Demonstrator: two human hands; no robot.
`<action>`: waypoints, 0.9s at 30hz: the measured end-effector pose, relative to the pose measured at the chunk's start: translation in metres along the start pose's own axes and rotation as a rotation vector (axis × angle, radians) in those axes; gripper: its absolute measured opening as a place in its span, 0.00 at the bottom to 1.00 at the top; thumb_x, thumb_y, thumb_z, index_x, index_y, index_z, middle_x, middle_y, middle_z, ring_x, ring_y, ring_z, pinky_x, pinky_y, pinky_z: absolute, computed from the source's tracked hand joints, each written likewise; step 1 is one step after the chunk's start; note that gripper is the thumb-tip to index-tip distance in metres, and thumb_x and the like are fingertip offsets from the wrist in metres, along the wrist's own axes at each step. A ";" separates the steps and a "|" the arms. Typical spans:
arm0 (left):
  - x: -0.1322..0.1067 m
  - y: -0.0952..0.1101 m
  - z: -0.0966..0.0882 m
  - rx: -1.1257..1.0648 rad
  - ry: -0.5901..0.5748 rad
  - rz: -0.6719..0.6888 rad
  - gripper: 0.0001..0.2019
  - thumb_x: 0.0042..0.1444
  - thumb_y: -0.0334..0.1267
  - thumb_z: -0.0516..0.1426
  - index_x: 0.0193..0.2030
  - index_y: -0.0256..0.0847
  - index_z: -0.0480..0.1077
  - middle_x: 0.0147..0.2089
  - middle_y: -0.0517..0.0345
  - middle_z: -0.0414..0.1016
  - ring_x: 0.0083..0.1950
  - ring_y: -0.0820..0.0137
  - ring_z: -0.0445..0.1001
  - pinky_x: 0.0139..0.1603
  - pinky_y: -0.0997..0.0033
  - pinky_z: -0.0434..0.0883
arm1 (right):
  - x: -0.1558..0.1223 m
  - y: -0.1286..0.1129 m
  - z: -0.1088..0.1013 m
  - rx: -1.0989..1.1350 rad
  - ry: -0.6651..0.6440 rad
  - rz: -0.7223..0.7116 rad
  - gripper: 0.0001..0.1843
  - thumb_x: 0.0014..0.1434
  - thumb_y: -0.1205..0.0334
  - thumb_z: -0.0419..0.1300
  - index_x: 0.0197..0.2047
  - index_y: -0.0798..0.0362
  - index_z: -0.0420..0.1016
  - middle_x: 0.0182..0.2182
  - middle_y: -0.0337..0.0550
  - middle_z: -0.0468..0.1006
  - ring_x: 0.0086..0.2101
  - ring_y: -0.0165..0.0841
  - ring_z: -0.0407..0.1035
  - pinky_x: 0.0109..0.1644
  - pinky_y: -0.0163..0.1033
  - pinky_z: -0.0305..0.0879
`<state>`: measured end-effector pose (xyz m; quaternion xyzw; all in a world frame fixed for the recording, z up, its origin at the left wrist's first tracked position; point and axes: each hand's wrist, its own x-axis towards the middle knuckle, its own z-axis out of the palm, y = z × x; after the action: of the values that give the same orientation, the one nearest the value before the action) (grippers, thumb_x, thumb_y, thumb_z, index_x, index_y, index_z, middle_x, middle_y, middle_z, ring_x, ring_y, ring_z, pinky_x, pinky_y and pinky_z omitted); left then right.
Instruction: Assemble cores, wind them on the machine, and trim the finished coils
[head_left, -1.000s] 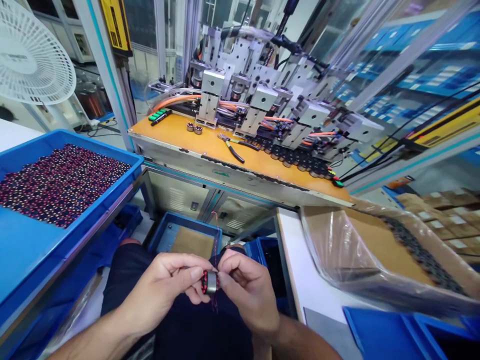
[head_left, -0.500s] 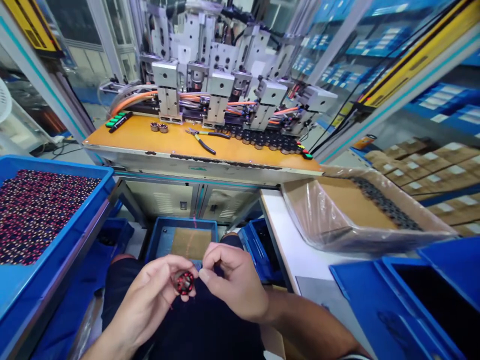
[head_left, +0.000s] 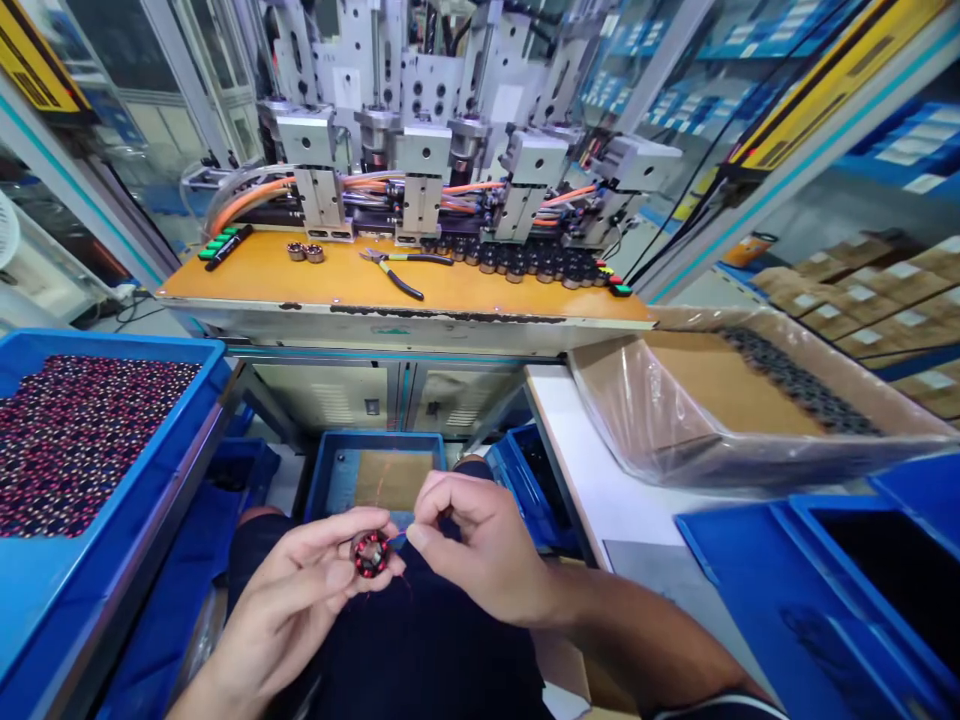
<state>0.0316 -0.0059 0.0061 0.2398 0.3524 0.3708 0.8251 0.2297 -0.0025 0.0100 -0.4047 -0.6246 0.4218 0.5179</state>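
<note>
My left hand pinches a small round stator with red windings, its open face turned up toward me, held over my lap. My right hand is just to the right of it, thumb and forefinger pinched on a thin red wire that rises from the stator. Both hands are closed.
A blue bin of several red-wound stators sits at my left. Ahead, an orange bench carries pliers, two loose stators and a winding machine. A plastic-lined cardboard box and empty blue bins lie to the right.
The stator has been turned from side-on to face-up in my left hand. My right hand has shifted from the stator's body to pinching its wire. My view swung rightward.
</note>
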 end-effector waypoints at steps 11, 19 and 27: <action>-0.002 -0.008 0.008 0.421 0.065 0.318 0.14 0.43 0.31 0.72 0.39 0.49 0.84 0.44 0.56 0.82 0.33 0.72 0.81 0.35 0.79 0.76 | -0.008 0.000 0.012 -0.074 -0.001 -0.063 0.09 0.51 0.73 0.60 0.23 0.53 0.69 0.21 0.35 0.70 0.22 0.25 0.65 0.27 0.29 0.62; -0.006 -0.007 0.011 0.502 -0.038 0.381 0.11 0.60 0.38 0.62 0.48 0.48 0.82 0.45 0.52 0.79 0.40 0.69 0.77 0.43 0.74 0.75 | -0.015 0.010 0.013 -0.039 -0.027 0.016 0.09 0.54 0.71 0.61 0.25 0.53 0.68 0.22 0.37 0.70 0.24 0.27 0.64 0.28 0.32 0.60; -0.009 -0.007 0.008 0.473 -0.031 0.385 0.10 0.62 0.36 0.60 0.46 0.47 0.83 0.43 0.53 0.80 0.35 0.71 0.76 0.36 0.76 0.74 | -0.018 0.013 0.016 -0.029 -0.064 0.046 0.14 0.62 0.59 0.62 0.26 0.53 0.69 0.23 0.39 0.71 0.25 0.28 0.64 0.29 0.34 0.59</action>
<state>0.0362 -0.0183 0.0107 0.4932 0.3646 0.4244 0.6661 0.2171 -0.0175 -0.0098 -0.4126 -0.6373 0.4373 0.4821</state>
